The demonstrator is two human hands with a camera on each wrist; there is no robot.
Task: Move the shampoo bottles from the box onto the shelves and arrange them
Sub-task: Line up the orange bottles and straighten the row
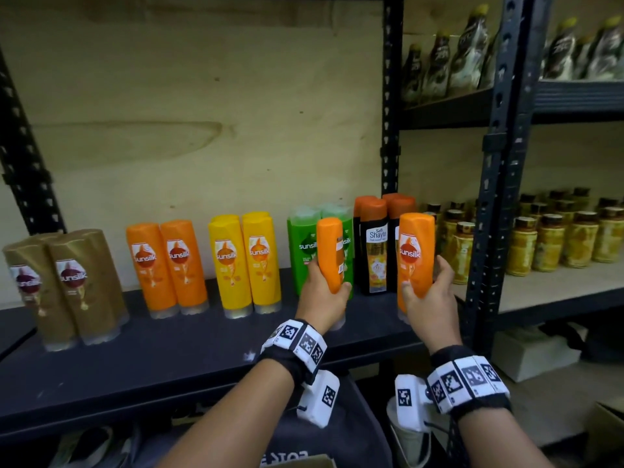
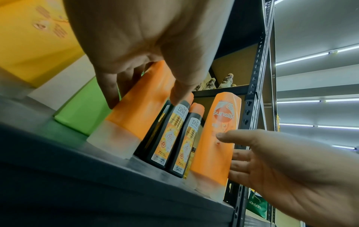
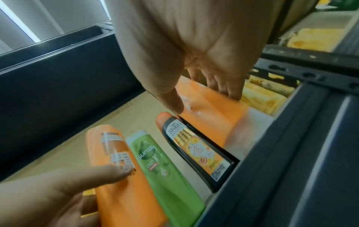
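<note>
My left hand (image 1: 325,289) grips an orange shampoo bottle (image 1: 330,251) upright, cap down, with its back label towards me, in front of the green Sunsilk bottles (image 1: 300,248). In the left wrist view this orange bottle (image 2: 139,107) stands with its clear cap on the dark shelf (image 2: 77,176). My right hand (image 1: 426,285) grips a second orange Sunsilk bottle (image 1: 416,258) near the shelf's right post, beside the black Safi Shayla bottles (image 1: 373,251). In the right wrist view my thumb lies on that bottle (image 3: 213,118).
On the shelf (image 1: 169,352) stand pairs of brown bottles (image 1: 64,282), orange bottles (image 1: 167,265) and yellow bottles (image 1: 244,261), with bare shelf in front. A black upright post (image 1: 499,184) bounds the right. Jars (image 1: 553,238) fill the neighbouring rack. A cardboard edge (image 1: 297,462) shows below.
</note>
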